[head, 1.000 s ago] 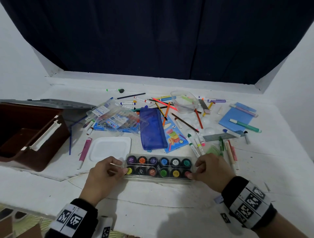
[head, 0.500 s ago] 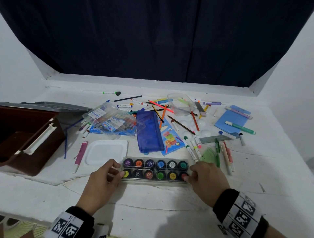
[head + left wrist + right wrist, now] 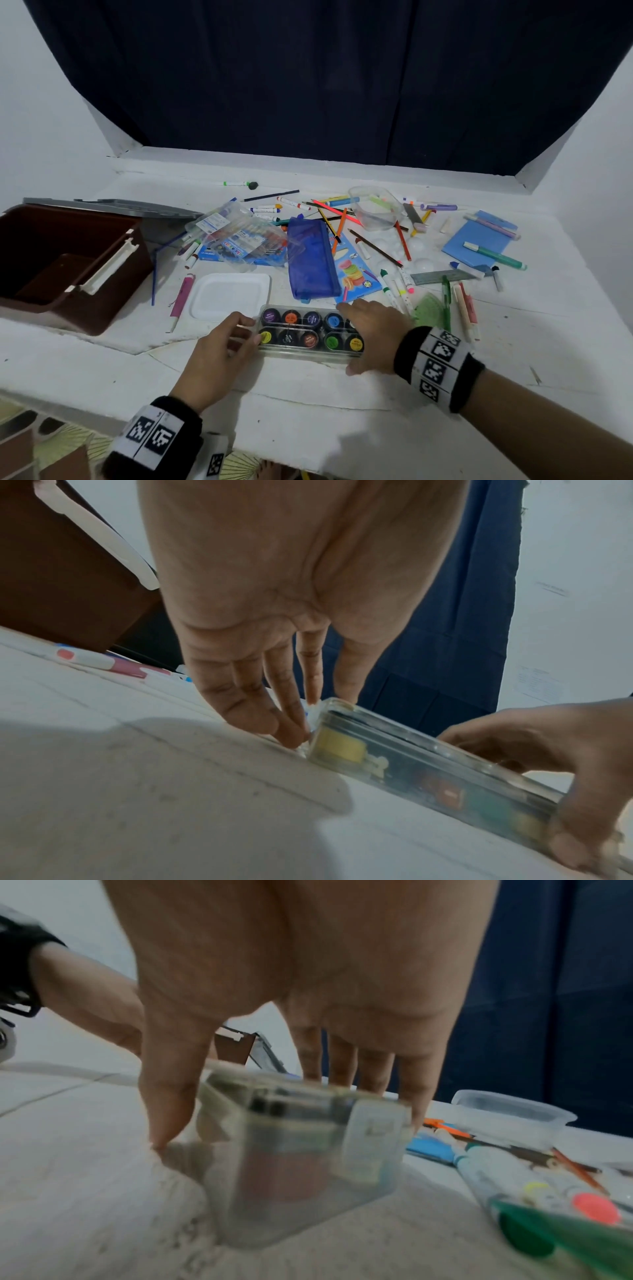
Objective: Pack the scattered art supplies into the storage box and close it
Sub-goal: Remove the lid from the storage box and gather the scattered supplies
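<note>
Clear plastic paint case (image 3: 310, 334) sits low in the centre of the head view on the white table (image 3: 342, 411), both hands closing on its ends. The left hand (image 3: 219, 356) has its fingertips (image 3: 291, 733) bunched against the case's near corner, thumb on the far edge, a narrow pinch. The right hand (image 3: 373, 334) is spread wide over the other end, thumb (image 3: 167, 1110) down the near side and fingers down the far side, clamping it. The brown box (image 3: 68, 260) stands open at the left edge of the frame, its grey lid (image 3: 113, 207) behind it. A good lift would likely keep the case level, both ends rising together so the pots do not shift, then swing left over the white tray (image 3: 229, 294) and pink marker (image 3: 181, 301) without dragging them; laying the case flat on the box floor should leave room for pens (image 3: 394, 246) and the blue pouch (image 3: 311, 260). Compared with half a second ago, the right hand has moved from the case's end to lie over its top, covering the rightmost pots, while the left hand's pinch looks unchanged; the case itself has not left the table.
</note>
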The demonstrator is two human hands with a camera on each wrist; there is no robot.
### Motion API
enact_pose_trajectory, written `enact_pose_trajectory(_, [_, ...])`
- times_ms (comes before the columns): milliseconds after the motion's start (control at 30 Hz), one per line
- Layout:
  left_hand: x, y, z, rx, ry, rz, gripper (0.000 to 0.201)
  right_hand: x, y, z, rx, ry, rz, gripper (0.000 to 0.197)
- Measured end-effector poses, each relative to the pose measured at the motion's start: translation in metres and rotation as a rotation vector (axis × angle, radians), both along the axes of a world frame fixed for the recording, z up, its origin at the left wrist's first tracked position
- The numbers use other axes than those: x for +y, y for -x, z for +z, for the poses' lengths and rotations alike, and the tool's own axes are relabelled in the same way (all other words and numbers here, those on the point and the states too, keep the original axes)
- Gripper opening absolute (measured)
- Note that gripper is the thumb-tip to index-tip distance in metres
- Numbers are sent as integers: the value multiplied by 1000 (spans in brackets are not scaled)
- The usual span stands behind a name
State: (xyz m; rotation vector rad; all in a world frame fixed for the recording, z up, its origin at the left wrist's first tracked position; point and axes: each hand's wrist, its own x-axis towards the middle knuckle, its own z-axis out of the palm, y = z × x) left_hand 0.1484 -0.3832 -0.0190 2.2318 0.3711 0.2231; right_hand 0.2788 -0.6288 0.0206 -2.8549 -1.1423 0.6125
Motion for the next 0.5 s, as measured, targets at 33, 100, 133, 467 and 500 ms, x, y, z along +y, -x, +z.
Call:
enact_pose_trajectory(33, [-1,2,1,4,13,-2,12,3,-1,-2,-10,5,3,101])
enact_pose_trajectory(100, [-1,6,-1,3,20,-6,14,6,-3,-5,-20,-17,-9,97])
enact_pose_trajectory(133, [-1,8,-1,0,27,-2,17,5,-4,-7,-24,-47,-23,96])
enact_pose_trajectory(467, [-3,25,3,-155,276,84,27,-12,18,0,-176,-498,-84,86])
enact_pose_trajectory(500, [-3,26,6,-185,293,93,28,-12,21,0,-173,-508,-96,86])
